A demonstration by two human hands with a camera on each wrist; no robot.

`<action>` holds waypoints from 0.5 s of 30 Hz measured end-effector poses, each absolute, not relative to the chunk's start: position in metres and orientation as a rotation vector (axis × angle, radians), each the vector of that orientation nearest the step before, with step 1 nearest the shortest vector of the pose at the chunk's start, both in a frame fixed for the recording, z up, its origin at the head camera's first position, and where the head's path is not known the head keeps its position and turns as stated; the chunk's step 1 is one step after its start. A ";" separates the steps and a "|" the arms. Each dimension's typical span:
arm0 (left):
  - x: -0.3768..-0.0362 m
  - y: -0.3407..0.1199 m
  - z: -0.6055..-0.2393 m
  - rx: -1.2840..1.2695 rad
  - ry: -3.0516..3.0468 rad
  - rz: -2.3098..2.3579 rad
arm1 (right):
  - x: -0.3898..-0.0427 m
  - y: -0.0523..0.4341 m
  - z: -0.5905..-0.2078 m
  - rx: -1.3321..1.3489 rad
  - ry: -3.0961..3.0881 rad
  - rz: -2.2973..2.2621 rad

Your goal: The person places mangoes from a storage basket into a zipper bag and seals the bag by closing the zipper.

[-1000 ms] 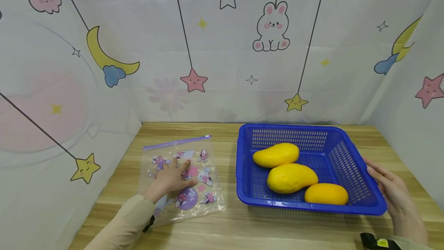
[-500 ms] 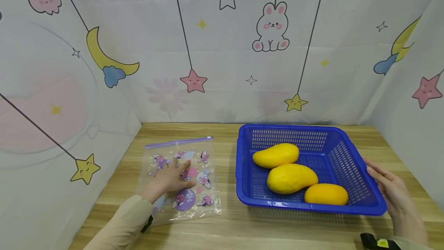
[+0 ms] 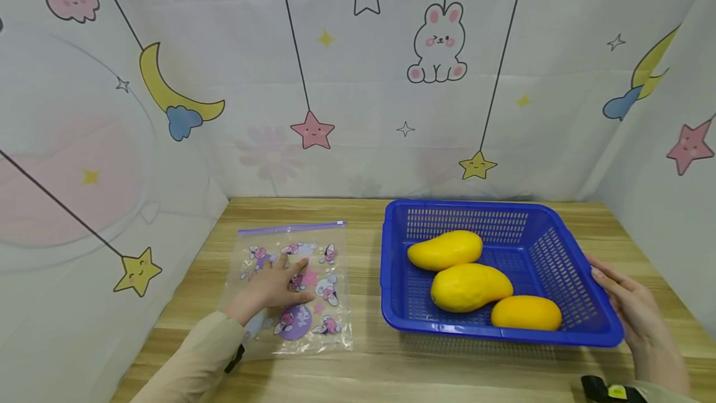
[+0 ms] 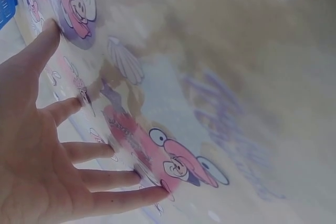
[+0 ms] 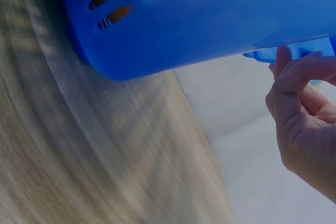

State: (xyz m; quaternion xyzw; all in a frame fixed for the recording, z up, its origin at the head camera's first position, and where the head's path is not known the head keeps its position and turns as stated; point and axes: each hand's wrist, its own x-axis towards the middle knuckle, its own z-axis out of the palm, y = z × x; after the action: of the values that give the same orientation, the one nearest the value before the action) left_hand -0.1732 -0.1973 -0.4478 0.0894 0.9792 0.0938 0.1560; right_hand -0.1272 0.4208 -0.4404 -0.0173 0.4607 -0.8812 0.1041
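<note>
A clear zip bag (image 3: 329, 303) with cartoon prints and a purple slider strip (image 3: 291, 227) lies flat on the left of the table. On it rests my left hand (image 3: 268, 288), palm down with fingers spread; in the left wrist view the fingertips (image 4: 155, 195) touch the plastic film. To the right stands a blue plastic basket (image 3: 475, 333) with slotted walls, holding three yellow mangoes (image 3: 472, 288). My right hand (image 3: 637, 310) grips the basket's right rim, thumb on top. From the right wrist, its curled fingers (image 5: 294, 85) show at the rim.
The wood-grain table (image 3: 369, 365) runs back to a white cloth (image 3: 363, 142) printed with stars and rabbits, which also forms both side walls. A strip of table lies between bag and basket.
The bag has turned slightly clockwise under my left hand, its top edge shifting right and its bottom edge left. My right hand, the basket and the mangoes have stayed put.
</note>
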 end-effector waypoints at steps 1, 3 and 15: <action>-0.173 -0.197 -0.447 0.258 2.800 0.269 | -0.127 0.421 -0.440 -0.051 1.359 -2.599; -0.173 -0.198 -0.446 0.263 2.794 0.276 | -0.127 0.421 -0.440 -0.047 1.360 -2.598; -0.177 -0.202 -0.447 0.302 2.783 0.305 | -0.127 0.421 -0.441 -0.050 1.354 -2.602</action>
State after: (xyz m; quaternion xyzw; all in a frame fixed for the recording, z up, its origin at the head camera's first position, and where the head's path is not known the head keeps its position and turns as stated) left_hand -0.1765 -0.2016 -0.4470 0.1057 0.9753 0.1068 0.1619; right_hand -0.1273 0.4213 -0.4412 -0.0171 0.4591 -0.8821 0.1037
